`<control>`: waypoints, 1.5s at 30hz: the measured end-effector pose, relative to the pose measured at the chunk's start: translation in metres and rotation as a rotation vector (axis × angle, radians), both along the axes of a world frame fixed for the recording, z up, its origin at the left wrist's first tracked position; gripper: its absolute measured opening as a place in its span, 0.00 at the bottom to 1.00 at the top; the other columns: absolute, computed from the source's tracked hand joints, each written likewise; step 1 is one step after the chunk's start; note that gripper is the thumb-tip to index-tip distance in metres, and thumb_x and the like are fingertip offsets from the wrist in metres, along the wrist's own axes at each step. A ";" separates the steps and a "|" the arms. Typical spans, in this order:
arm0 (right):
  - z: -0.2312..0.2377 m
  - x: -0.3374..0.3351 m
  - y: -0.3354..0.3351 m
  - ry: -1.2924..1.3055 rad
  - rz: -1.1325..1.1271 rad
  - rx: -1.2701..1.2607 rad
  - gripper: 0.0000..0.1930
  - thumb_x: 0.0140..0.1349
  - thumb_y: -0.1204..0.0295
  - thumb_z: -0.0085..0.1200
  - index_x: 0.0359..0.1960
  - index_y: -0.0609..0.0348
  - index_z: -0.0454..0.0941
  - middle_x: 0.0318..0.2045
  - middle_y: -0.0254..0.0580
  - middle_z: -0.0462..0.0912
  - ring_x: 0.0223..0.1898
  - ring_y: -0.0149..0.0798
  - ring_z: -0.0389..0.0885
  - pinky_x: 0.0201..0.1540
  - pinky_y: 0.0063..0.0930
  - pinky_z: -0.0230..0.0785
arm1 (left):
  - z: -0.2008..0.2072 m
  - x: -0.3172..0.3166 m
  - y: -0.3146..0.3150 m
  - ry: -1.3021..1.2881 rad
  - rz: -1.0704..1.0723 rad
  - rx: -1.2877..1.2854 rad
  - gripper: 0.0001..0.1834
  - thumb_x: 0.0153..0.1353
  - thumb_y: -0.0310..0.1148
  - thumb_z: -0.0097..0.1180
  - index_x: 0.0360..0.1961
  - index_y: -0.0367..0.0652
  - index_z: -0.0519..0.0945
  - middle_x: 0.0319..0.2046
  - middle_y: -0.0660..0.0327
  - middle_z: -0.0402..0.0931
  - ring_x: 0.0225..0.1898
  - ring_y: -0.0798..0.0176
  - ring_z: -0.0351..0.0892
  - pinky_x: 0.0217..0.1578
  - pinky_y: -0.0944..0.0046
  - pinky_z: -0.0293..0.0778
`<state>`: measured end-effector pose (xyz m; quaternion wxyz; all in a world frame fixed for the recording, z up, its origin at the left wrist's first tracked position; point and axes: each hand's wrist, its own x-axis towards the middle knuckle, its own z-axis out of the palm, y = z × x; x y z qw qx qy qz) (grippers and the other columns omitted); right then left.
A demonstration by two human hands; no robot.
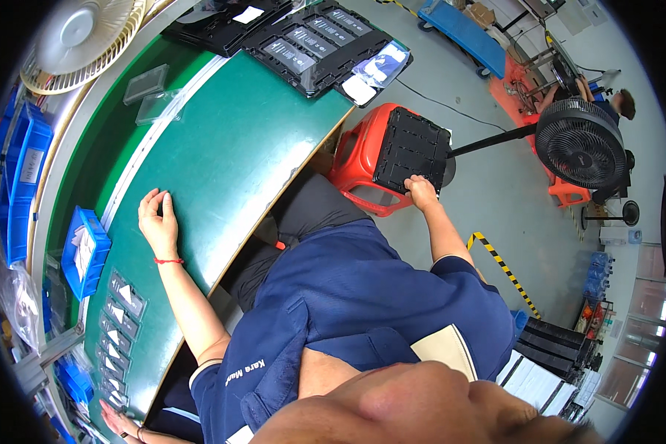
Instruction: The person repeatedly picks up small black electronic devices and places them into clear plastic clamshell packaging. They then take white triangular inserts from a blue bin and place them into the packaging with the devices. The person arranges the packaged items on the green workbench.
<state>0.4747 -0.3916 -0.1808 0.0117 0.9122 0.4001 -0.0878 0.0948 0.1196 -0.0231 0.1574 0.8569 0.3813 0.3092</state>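
My right hand (pixel 422 191) is closed on the near edge of a black plastic tray (pixel 413 150). The tray has shallow moulded slots and rests on a red plastic stool (pixel 359 148) beside the table. Over the green tabletop (pixel 229 148) my left hand (pixel 157 222) holds nothing, its fingers loosely bent and the thumb apart. A red string circles that wrist. Nearest to it are a blue bin (pixel 86 251) with pale pieces inside and a row of flat dark pieces with white triangles (pixel 117 314).
Black trays (pixel 314 44) with flat grey packs lie at the table's far end, a shiny plastic bag (pixel 381 65) beside them. Clear boxes (pixel 146 85) stand along the back. A co-worker's hand (pixel 118 423) shows lower left. A black fan (pixel 581 144) stands right of the stool.
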 end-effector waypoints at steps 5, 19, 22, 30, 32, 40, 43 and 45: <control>0.024 0.004 0.015 0.085 -0.035 -0.038 0.15 0.43 0.68 0.68 0.33 0.56 0.78 0.36 0.43 0.78 0.44 0.50 0.78 0.47 0.42 0.72 | -0.004 -0.005 -0.003 -0.074 0.030 0.019 0.07 0.57 0.32 0.61 0.34 0.40 0.85 0.42 0.54 0.81 0.45 0.52 0.79 0.49 0.56 0.74; 0.236 -0.073 0.415 0.142 0.707 0.927 0.11 0.51 0.66 0.67 0.30 0.59 0.79 0.32 0.43 0.81 0.39 0.49 0.78 0.44 0.37 0.70 | 0.007 0.004 -0.017 -0.178 0.008 -0.054 0.06 0.55 0.29 0.61 0.31 0.38 0.84 0.40 0.52 0.81 0.43 0.49 0.79 0.47 0.55 0.73; 0.200 -0.081 0.515 0.094 0.778 0.881 0.22 0.46 0.58 0.70 0.38 0.59 0.81 0.46 0.52 0.78 0.50 0.54 0.74 0.53 0.43 0.68 | 0.009 0.002 -0.012 -0.210 0.022 -0.058 0.06 0.56 0.29 0.60 0.31 0.38 0.84 0.37 0.53 0.81 0.41 0.50 0.80 0.45 0.56 0.73; 0.190 -0.130 0.570 0.350 0.629 0.611 0.28 0.42 0.60 0.69 0.45 0.59 0.78 0.41 0.52 0.81 0.47 0.54 0.76 0.50 0.42 0.70 | 0.010 -0.001 -0.008 -0.460 0.082 -0.336 0.06 0.58 0.28 0.60 0.33 0.37 0.84 0.34 0.56 0.83 0.36 0.58 0.82 0.38 0.61 0.77; 0.177 -0.144 0.548 0.897 0.591 0.654 0.28 0.44 0.61 0.72 0.45 0.61 0.77 0.39 0.44 0.82 0.38 0.37 0.80 0.41 0.31 0.73 | 0.000 0.005 -0.007 -0.618 0.098 -0.543 0.07 0.61 0.28 0.59 0.39 0.38 0.84 0.35 0.59 0.83 0.37 0.64 0.82 0.40 0.65 0.77; 0.188 -0.194 0.470 0.908 0.562 0.680 0.26 0.43 0.61 0.75 0.41 0.63 0.79 0.36 0.41 0.83 0.31 0.28 0.78 0.33 0.25 0.74 | -0.001 0.013 -0.014 -1.132 -0.113 -1.103 0.05 0.66 0.30 0.56 0.36 0.40 0.77 0.31 0.64 0.79 0.32 0.73 0.76 0.32 0.72 0.73; 0.180 -0.189 0.465 1.001 0.504 0.706 0.23 0.46 0.62 0.74 0.40 0.63 0.79 0.35 0.41 0.82 0.32 0.28 0.78 0.33 0.23 0.74 | 0.000 0.015 -0.016 -1.176 -0.177 -1.155 0.05 0.65 0.31 0.57 0.35 0.40 0.77 0.30 0.64 0.78 0.30 0.72 0.75 0.33 0.71 0.73; 0.175 -0.183 0.461 1.153 0.401 0.744 0.22 0.47 0.63 0.73 0.40 0.63 0.79 0.34 0.41 0.82 0.31 0.28 0.78 0.33 0.23 0.74 | -0.002 0.016 -0.016 -1.189 -0.210 -1.162 0.06 0.65 0.31 0.57 0.35 0.41 0.77 0.30 0.64 0.78 0.30 0.72 0.75 0.33 0.71 0.73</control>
